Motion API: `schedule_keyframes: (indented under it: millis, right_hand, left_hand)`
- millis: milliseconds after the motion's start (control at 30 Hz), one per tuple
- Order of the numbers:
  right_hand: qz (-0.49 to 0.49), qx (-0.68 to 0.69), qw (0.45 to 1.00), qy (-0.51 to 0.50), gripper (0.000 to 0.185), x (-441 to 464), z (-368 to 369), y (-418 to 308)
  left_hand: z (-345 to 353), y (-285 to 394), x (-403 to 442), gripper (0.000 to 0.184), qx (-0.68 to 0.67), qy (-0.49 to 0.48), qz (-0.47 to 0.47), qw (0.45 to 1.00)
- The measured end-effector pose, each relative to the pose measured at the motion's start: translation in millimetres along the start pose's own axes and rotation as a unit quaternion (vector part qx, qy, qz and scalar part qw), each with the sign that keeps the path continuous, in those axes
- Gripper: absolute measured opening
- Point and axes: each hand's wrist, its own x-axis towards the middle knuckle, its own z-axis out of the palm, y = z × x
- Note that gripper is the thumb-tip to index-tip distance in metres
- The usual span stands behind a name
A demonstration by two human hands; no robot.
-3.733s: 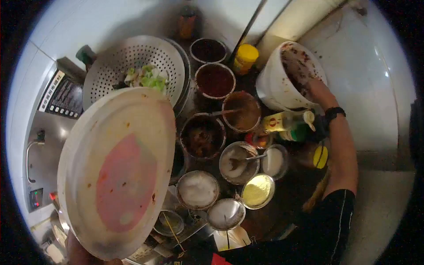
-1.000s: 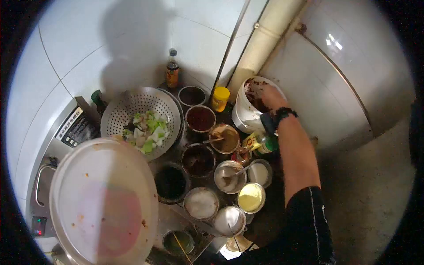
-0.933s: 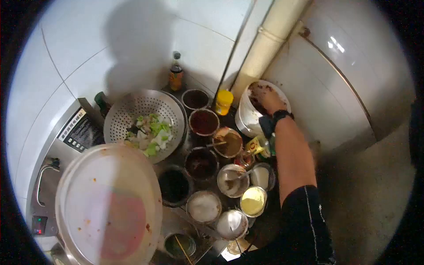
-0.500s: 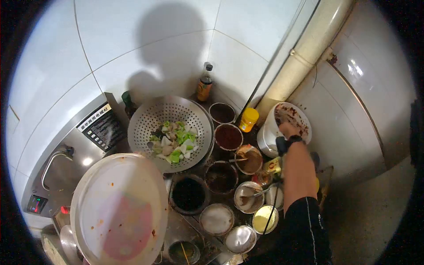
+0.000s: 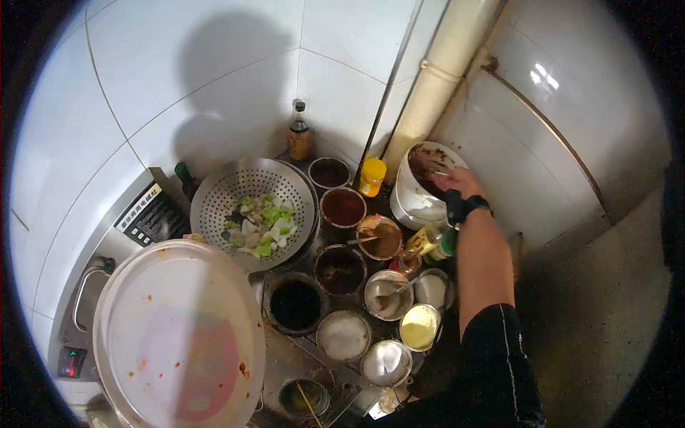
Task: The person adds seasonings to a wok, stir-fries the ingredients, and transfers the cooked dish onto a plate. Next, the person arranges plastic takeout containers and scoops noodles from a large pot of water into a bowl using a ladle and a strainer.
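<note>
My right hand [image 5: 460, 183], a dark watch [image 5: 477, 205] on its wrist, is at the mouth of a white bucket [image 5: 421, 207] smeared inside with dark red-brown paste. Its fingers are curled over the opening, with a small pale edge [image 5: 442, 173] beside them; what they grip is unclear. A large round white plastic lid [image 5: 160, 307], spotted with orange and red bits, is held up at the lower left. Only fingertips of my left hand [image 5: 193, 237] show over its top rim; the rest is behind the lid.
A perforated metal strainer [image 5: 207, 192] holds chopped green and white vegetables [image 5: 264, 228]. Around it stand several bowls of seasonings, including a dark red one [image 5: 343, 207], a yellow-capped jar [image 5: 372, 177] and a sauce bottle [image 5: 299, 135]. A pipe [image 5: 442, 78] runs down behind the bucket.
My right hand has come up from deep inside the bucket to its mouth. The lid stays raised at the left. The camera view has shifted, so the counter items appear further left.
</note>
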Motion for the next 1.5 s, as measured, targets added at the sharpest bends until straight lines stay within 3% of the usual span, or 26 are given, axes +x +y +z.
schedule_keyframes:
  millis: [33, 133, 267, 333, 467, 533, 567, 600, 667, 700, 767, 800, 867, 900, 933, 967, 1033, 1067, 1133, 1267, 1333, 1367, 1467, 1500]
  right_hand:
    - [-0.004, 0.039, 0.999, 0.005, 0.029, -3.9, -3.6, -1.9]
    - [0.028, 0.194, 0.98, 0.026, 0.026, 117.7, -74.7, 66.5]
    - [0.042, 0.216, 0.964, 0.148, 0.029, -36.6, -15.5, -10.5]
    - [-0.077, 0.168, 0.979, 0.082, 0.03, -53.5, -20.3, -7.7]
    - [-0.063, 0.153, 0.985, -0.037, 0.031, -87.3, 1.7, 18.0]
    - [-0.134, 0.126, 0.982, -0.04, 0.026, -131.5, 47.5, 31.4]
    - [-0.198, 0.129, 0.966, -0.106, 0.023, -149.4, 67.3, 55.0]
    - [-0.361, -0.311, 0.877, -0.058, 0.02, -170.0, 91.4, 64.1]
    - [-0.277, -0.236, 0.931, -0.013, 0.021, -159.9, 134.2, 129.8]
    - [-0.293, -0.649, 0.701, 0.024, 0.03, -165.4, 158.7, 146.3]
    - [-0.515, -0.618, 0.593, -0.039, 0.032, -198.5, 177.7, 171.1]
    - [-0.548, -0.582, 0.598, -0.053, 0.033, -224.0, 184.4, 157.9]
    - [-0.581, -0.549, 0.599, -0.054, 0.035, -274.5, 193.9, 98.2]
    - [-0.579, -0.446, 0.681, -0.045, 0.037, -295.1, 197.2, 65.8]
    - [-0.572, -0.335, 0.748, -0.034, 0.04, -314.2, 193.8, 35.4]
    - [-0.68, -0.257, 0.686, -0.027, 0.037, -331.4, 183.3, 9.5]
    - [-0.731, -0.255, 0.624, -0.109, 0.033, -363.3, 173.1, -22.2]
    - [-0.733, -0.256, 0.622, -0.1, 0.033, -372.4, 169.3, -27.8]
    - [-0.686, -0.36, 0.588, -0.233, 0.044, -382.4, 165.7, -36.8]
    - [-0.629, -0.411, 0.605, -0.262, 0.036, -371.0, 149.1, -33.8]
    - [-0.593, -0.495, 0.598, -0.215, 0.026, -358.8, 145.9, -29.7]
    - [-0.592, -0.496, 0.597, -0.215, 0.026, -353.6, 144.9, -26.4]
    - [-0.606, -0.595, 0.524, -0.065, 0.018, -309.6, 133.3, -6.3]
    - [-0.579, -0.617, 0.532, -0.033, 0.018, -292.0, 128.4, -5.7]
  left_hand:
    - [-1.3, -0.5, -2.1, 0.069, 0.0, 0.003, 0.002, 1.0]
    - [-5.9, -3.8, -7.8, 0.07, -0.005, 0.016, 0.011, 1.0]
    - [-10.8, -6.7, -17.8, 0.073, -0.013, 0.041, 0.019, 0.999]
    - [-15.8, -13.7, -25.5, 0.074, -0.02, 0.062, 0.02, 0.998]
    - [-19.4, -33.1, -37.2, 0.076, -0.048, 0.108, 0.02, 0.993]
    - [-19.2, -37.3, -43.3, 0.077, -0.077, 0.121, 0.028, 0.989]
    - [-14.9, -35.1, -43.8, 0.078, -0.09, 0.124, 0.04, 0.987]
    - [-8.3, -16.9, -42.4, 0.078, -0.089, 0.128, 0.04, 0.987]
    - [16.9, 39.0, -24.8, 0.068, -0.028, 0.078, -0.016, 0.996]
    - [22.4, 41.8, -20.0, 0.068, -0.029, 0.078, -0.015, 0.996]
    - [34.4, 41.6, -13.2, 0.053, -0.061, 0.012, 0.029, 0.998]
    - [39.7, 37.7, -7.6, 0.041, 0.044, 0.027, 0.092, 0.994]
    - [59.5, 56.0, 7.2, 0.043, 0.142, 0.007, 0.216, 0.966]
    - [73.8, 80.1, 19.6, 0.044, 0.172, -0.009, 0.263, 0.949]
    - [78.7, 98.2, 36.4, 0.043, 0.156, -0.11, 0.277, 0.942]
    - [90.2, 101.0, 34.5, 0.044, 0.195, -0.129, 0.231, 0.944]
    - [110.9, 108.1, 55.1, 0.042, 0.209, -0.203, 0.352, 0.889]
    - [121.4, 111.2, 61.1, 0.042, 0.209, -0.204, 0.361, 0.886]
    - [140.7, 114.6, 71.7, 0.033, 0.273, -0.261, 0.423, 0.823]
    - [171.8, 127.5, 91.2, 0.033, 0.328, -0.27, 0.467, 0.776]
    - [193.1, 120.4, 100.5, 0.038, 0.356, -0.19, 0.557, 0.726]
    - [200.7, 120.0, 105.5, 0.038, 0.355, -0.19, 0.557, 0.726]
    - [205.8, 128.6, 115.7, 0.048, 0.358, -0.125, 0.56, 0.737]
    - [195.2, 136.5, 110.4, 0.056, 0.307, -0.141, 0.518, 0.786]
